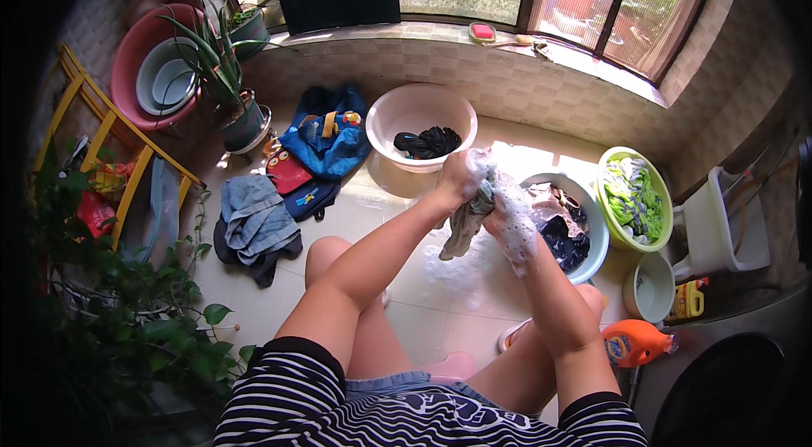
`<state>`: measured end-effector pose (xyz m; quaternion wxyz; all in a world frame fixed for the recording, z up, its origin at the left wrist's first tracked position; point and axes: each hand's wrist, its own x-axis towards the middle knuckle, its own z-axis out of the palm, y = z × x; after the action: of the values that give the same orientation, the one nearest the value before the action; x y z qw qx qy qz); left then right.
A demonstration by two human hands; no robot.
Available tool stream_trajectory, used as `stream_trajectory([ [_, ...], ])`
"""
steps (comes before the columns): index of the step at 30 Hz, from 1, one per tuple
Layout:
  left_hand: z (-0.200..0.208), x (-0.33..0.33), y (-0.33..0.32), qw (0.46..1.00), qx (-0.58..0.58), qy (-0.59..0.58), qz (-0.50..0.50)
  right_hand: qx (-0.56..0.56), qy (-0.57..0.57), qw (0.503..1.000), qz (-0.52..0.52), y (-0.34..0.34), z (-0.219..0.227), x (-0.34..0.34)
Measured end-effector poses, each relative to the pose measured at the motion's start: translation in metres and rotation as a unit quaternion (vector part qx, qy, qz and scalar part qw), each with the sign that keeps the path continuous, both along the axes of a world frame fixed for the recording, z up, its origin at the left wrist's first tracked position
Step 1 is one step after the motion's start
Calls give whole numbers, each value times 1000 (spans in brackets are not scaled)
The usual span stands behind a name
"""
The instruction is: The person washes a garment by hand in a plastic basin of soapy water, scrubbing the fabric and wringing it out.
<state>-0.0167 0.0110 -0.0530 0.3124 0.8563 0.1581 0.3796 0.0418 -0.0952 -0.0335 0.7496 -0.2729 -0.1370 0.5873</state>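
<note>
Both my hands are raised over the tiled floor, lathered in white suds. My left hand [461, 176] is closed on a wet grey-green cloth [463, 229]. My right hand [510, 214] grips the same cloth close beside it, foam running over the wrist. The lower part of the cloth hangs bunched below my fingers; whether it is a garment cannot be made out. Just beyond, a white basin [385, 113] holds dark clothing [427, 142]. To the right of my right hand, a pale blue basin [599, 235] contains pink and dark clothes. Foam [457, 269] lies on the floor below.
On the right stand a lime-green basin [664, 193] of bright clothes, a small pale bucket [650, 286] and an orange detergent bottle [639, 344]. Denim clothes [258, 214] and a blue backpack [326, 147] lie left. Potted plants [241, 121] and a yellow rack [93, 121] stand farther left.
</note>
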Motion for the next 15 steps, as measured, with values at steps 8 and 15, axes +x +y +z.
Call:
stream_trajectory([
  [8,44,-20,-18,851,-514,82,-71,-143,-649,742,87,1,-4,-2],
  [15,-8,-13,-5,996,37,74,42,-80,157,984,16,-1,-15,8],
])
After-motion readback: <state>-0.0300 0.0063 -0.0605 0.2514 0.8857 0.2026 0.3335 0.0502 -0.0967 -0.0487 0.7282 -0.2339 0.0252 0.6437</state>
